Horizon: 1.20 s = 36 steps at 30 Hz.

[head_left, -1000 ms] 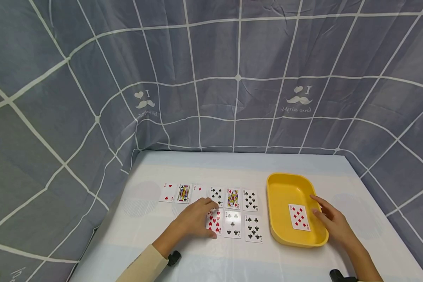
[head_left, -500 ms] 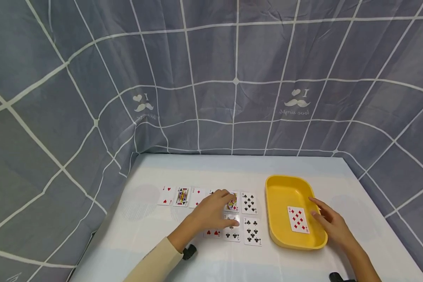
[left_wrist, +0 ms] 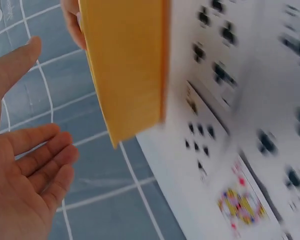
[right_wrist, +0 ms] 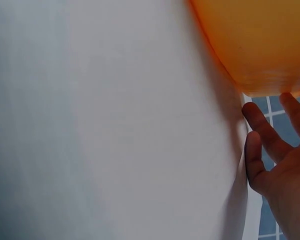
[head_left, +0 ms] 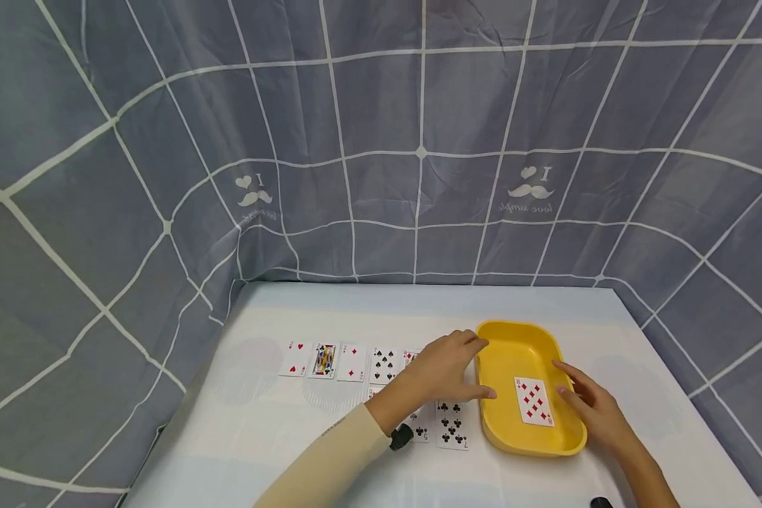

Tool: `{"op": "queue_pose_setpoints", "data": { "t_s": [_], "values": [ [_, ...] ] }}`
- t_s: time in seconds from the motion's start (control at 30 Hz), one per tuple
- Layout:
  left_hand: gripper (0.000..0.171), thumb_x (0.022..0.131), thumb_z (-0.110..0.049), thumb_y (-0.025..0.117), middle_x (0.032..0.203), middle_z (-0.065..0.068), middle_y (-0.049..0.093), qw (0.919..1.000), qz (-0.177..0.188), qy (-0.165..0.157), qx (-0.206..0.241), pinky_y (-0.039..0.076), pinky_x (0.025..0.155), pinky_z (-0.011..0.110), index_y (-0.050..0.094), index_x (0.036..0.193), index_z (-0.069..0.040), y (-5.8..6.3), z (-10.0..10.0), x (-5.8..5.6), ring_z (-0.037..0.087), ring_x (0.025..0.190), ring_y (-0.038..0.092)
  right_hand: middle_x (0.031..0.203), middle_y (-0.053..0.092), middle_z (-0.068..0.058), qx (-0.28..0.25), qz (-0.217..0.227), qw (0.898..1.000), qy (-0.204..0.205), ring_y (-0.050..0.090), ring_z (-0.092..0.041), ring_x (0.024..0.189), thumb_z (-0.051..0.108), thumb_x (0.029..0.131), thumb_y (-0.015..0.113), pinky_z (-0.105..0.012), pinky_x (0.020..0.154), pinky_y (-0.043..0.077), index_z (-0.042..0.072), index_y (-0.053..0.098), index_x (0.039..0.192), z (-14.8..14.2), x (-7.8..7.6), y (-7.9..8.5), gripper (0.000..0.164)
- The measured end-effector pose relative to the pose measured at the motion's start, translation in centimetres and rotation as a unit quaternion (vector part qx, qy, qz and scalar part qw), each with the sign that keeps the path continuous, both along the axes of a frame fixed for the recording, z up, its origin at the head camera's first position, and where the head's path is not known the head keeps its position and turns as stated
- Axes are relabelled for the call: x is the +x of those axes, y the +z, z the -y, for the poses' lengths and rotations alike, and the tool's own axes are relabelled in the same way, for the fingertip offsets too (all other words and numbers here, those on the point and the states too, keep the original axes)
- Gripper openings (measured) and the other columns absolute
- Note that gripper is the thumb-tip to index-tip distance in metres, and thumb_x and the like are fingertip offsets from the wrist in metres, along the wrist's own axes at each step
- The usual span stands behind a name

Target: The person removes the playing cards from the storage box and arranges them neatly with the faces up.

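Note:
In the head view my left hand [head_left: 441, 370] reaches across the playing cards, fingertips right at the left rim of a yellow tray [head_left: 511, 441]. Its thumb and fingers are spread apart with nothing between them, as the left wrist view also shows. My right hand [head_left: 593, 406] rests at the tray's right rim, thumb and index tips lying over the edge. From the right wrist, loosely extended fingers [right_wrist: 270, 132] appear beside the tray's underside [right_wrist: 270, 55]. Inside the tray lies an eight of diamonds [head_left: 534, 401], face up.
Face-up cards lie in two rows left of the tray, partly hidden by my left arm. They include a king [head_left: 323, 360], a two of diamonds [head_left: 352, 363], a seven of spades [head_left: 384, 365] and a seven of clubs [head_left: 452, 426]. A grey curtain [head_left: 381, 190] borders the white table [head_left: 355, 300].
My left hand has moved right across the cards to the tray's left rim, uncovering the two of diamonds and seven of spades. My right hand stays at the tray. The head view has tilted slightly.

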State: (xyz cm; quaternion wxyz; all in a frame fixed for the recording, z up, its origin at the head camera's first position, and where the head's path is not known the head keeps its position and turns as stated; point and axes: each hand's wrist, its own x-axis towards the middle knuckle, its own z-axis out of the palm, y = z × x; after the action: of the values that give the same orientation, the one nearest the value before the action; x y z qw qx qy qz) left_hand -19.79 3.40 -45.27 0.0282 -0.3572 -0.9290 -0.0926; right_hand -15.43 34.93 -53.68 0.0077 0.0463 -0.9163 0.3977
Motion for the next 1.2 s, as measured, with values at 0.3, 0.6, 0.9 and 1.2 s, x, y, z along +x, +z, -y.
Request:
{"op": "queue_pose_setpoints", "data": {
  "t_s": [0.3,0.6,0.9,1.2],
  "values": [
    [0.101,0.068,-0.083,0.06,0.145,-0.007,0.044,0.999,0.015,0.0,-0.043,0.042,0.107,0.024,0.041,0.147,-0.023,-1.7,-5.5,-1.4,0.008,0.13,0.047,0.15,0.042,-0.017,0.0,0.018,1.0,-0.009,0.047,-0.031,0.131,0.04,0.1,0.052,0.001,0.084,0.032,0.025,0.042,0.147,0.2,0.2,-0.1,0.051],
    [0.116,0.05,-0.092,0.061,0.14,-0.014,0.043,0.9881,0.044,0.024,-0.146,0.039,0.108,0.023,0.041,0.145,-0.029,-4.6,-9.8,-1.0,0.005,0.124,0.047,0.143,0.048,-0.014,-0.027,-0.021,0.999,0.012,0.039,0.022,0.106,0.031,0.101,0.052,-0.003,0.085,0.038,0.02,0.046,0.145,0.5,0.9,-1.5,0.046],
    [0.113,0.046,-0.097,0.056,0.134,-0.016,0.042,0.9741,0.028,0.056,-0.217,0.042,0.099,0.026,0.045,0.139,-0.034,-6.0,-11.2,-0.7,0.006,0.117,0.043,0.149,0.043,-0.014,-0.009,-0.001,1.0,0.005,0.05,-0.026,0.128,0.035,0.101,0.051,-0.002,0.088,0.035,0.024,0.044,0.146,0.6,0.9,-0.5,0.047],
    [0.083,0.06,-0.09,0.058,0.129,-0.021,0.044,0.9735,0.033,0.025,-0.225,0.043,0.097,0.026,0.053,0.128,-0.042,-5.4,-11.9,-0.5,0.004,0.113,0.044,0.149,0.043,-0.016,-0.004,-0.01,1.0,0.007,0.05,-0.022,0.127,0.034,0.101,0.051,-0.001,0.087,0.035,0.023,0.044,0.147,0.1,0.5,0.0,0.047]
  ]
}}
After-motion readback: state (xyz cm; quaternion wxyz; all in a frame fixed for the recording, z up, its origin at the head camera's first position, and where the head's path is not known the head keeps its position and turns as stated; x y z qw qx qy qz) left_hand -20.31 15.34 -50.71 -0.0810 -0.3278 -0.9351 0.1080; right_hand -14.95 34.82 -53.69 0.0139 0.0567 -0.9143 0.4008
